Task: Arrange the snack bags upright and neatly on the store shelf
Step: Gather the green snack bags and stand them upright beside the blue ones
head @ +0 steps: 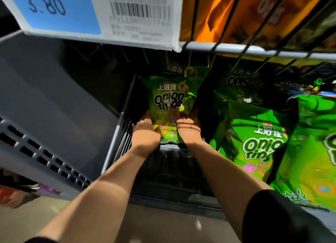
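A green onion-rings snack bag (168, 99) stands upright deep inside the wire shelf (118, 133). My left hand (145, 133) grips its lower left edge, and my right hand (189, 128) holds its lower right edge with the fingers curled round the side. A second green bag (189, 70) stands behind it in shadow. Other green bags (258, 142) lean at the right front of the same shelf, with more (241, 82) behind them.
A price label reading 3.80 (54, 11) hangs on the upper shelf rail (254, 50). Orange bags (254, 11) sit on the shelf above. A grey perforated panel (45, 115) slants at the left. The floor (163, 224) shows below.
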Demonstrator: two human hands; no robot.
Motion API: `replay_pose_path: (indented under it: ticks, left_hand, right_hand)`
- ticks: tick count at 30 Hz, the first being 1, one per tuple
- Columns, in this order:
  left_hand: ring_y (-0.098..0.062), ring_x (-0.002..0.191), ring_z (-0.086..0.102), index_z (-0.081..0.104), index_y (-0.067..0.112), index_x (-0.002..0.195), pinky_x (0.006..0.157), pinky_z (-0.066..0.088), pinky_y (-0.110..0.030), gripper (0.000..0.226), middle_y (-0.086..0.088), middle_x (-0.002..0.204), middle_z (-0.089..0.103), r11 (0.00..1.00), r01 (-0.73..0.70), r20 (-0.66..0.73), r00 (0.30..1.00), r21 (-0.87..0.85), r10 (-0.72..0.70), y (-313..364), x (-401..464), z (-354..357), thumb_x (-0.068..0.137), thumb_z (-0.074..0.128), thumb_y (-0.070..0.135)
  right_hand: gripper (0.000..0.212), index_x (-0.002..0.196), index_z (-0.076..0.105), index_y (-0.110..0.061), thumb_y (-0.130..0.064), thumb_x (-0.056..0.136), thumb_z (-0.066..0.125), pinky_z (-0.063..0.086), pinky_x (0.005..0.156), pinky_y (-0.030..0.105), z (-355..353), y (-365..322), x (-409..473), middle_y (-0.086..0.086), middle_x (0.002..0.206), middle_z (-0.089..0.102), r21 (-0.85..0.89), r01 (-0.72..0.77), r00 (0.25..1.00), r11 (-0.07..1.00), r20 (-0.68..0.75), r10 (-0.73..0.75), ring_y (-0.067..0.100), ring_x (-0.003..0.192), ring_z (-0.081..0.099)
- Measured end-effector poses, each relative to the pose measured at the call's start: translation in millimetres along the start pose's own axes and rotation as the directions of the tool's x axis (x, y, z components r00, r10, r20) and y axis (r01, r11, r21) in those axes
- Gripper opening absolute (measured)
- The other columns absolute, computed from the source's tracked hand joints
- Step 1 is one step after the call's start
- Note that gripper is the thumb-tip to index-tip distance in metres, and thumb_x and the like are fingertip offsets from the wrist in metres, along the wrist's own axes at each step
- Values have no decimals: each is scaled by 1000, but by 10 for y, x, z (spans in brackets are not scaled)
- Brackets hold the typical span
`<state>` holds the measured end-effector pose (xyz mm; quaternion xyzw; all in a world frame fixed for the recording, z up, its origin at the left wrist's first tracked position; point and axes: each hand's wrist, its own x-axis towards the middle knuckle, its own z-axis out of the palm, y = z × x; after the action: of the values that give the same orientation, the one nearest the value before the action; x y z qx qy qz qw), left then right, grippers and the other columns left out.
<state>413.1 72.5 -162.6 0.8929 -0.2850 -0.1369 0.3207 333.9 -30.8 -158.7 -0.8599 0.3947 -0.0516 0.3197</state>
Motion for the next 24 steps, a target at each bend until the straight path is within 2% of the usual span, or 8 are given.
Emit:
replay_pose_path:
  ticks: [2,4,8,11,14,18,21,24]
  left_hand:
    - [-35,124,49,21,15,150,104,40,-44,68,-17,139,48,986,12,17,1000,-165,-9,-32,-31,26,90,53,11]
    - [-30,131,44,11,22,152,109,37,-43,75,-10,149,38,952,4,18,1000,-305,2,11,-72,27,91,52,5]
    - [-24,125,51,11,30,152,106,43,-45,87,-8,144,45,814,47,95,995,-579,10,72,-28,16,79,54,10]
    - [-16,125,48,13,26,152,101,43,-27,83,-2,144,44,796,91,179,984,-598,22,85,-21,-58,84,54,0]
    - [-10,121,44,15,23,152,86,39,-10,74,2,140,44,820,91,144,990,-565,-11,108,-32,-125,92,49,-4]
    - [-10,119,44,21,21,151,84,38,-15,70,-6,146,42,819,202,73,978,-538,-194,195,-250,-245,92,54,4]
    - [-16,115,50,29,12,148,72,46,-6,64,-12,146,43,769,206,-17,962,-605,-271,331,-545,-417,90,56,4]
    - [-26,108,58,44,12,137,83,45,-29,47,-15,125,59,762,222,-120,923,-608,-365,469,-888,-520,91,52,9]
  right_hand:
    - [26,97,58,0,-2,94,33,38,57,20,23,-32,-27,9,87,58,278,-161,985,947,-11,171,21,93,64]
    - [38,87,72,-11,-5,82,35,36,49,17,-9,-125,-37,13,75,64,38,-113,986,993,-117,116,27,69,68]
    - [43,143,32,-12,-15,101,37,46,88,21,67,-35,118,10,125,51,-68,6,985,998,-174,-18,20,109,57]
    - [37,138,39,-17,-20,103,30,43,91,28,10,14,146,13,129,52,-191,15,994,981,-108,-37,30,120,51]
    - [51,137,40,-13,-28,90,53,41,73,15,106,63,139,15,132,51,159,-60,977,985,-194,91,31,117,54]
    - [62,118,55,1,-54,89,49,35,99,38,75,-75,-158,22,125,54,76,-118,960,990,-246,133,36,119,48]
    - [68,139,32,3,-43,92,51,23,112,41,-10,-203,-626,23,139,38,228,29,976,973,-219,22,36,134,31]
    - [60,149,17,-7,-28,98,42,18,115,34,-132,-172,-1127,15,152,28,314,141,983,939,-155,-96,27,141,24]
